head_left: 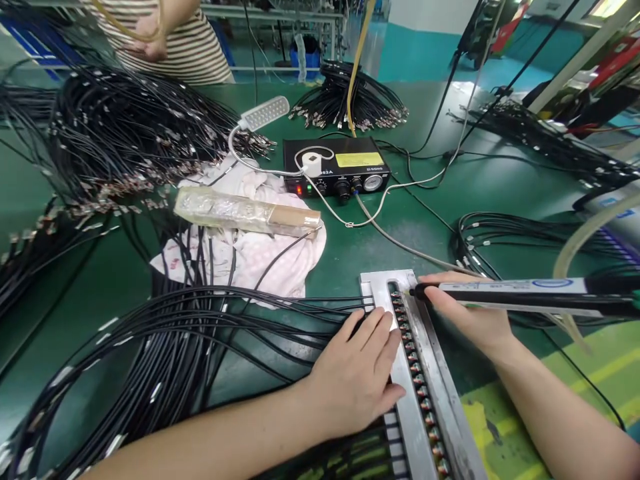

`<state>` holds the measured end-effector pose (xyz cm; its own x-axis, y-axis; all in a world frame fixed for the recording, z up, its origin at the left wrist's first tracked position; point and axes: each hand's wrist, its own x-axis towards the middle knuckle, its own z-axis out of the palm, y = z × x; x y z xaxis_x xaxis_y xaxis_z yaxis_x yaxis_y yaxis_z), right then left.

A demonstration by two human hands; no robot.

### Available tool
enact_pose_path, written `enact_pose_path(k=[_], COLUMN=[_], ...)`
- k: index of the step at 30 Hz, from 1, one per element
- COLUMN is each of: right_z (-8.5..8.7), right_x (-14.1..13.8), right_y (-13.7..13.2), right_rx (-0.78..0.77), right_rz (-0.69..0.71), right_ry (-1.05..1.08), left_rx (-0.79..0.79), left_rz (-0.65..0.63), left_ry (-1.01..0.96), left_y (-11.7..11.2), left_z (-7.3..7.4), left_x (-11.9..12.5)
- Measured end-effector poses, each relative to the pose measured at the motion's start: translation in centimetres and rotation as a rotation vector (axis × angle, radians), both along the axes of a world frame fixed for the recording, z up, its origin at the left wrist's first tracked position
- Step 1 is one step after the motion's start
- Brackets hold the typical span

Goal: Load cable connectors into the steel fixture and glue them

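Observation:
My left hand (pixel 353 373) lies flat on the left bar of a long metal fixture (pixel 435 333), fingers stretched and a little apart. Under and beside it, black cables (pixel 300 300) run in from the left. Their small metal ends (pixel 419 378) sit in a row along the fixture's slot. My right hand (pixel 473 323) is closed around a black glue syringe (pixel 510 288) with a white label. Its dark tip points left at the upper end of the slot, close to the first cable ends. Whether the tip touches them I cannot tell.
A black dispenser box (pixel 337 170) with knobs and a gauge stands behind, beside a small lamp (pixel 265 113). A wrapped block (pixel 245 212) rests on a pale cloth (pixel 280 267). Cable bundles (pixel 135 127) crowd the left. Across the green table stands a person in stripes (pixel 195 50).

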<state>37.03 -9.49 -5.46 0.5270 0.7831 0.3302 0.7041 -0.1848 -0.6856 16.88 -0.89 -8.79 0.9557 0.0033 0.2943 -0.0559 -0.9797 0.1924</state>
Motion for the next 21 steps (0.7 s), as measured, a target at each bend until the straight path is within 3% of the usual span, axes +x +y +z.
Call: enact_pose_path(k=[21], right_z=[-0.38], right_x=[-0.10], right_y=[0.21], right_rx=[0.010], right_rz=[0.024], right_ry=[-0.070], left_rx=[0.005], left_rz=[-0.011], left_ry=[0.009], left_y=[0.07], left_z=[0.02], left_x=[0.09])
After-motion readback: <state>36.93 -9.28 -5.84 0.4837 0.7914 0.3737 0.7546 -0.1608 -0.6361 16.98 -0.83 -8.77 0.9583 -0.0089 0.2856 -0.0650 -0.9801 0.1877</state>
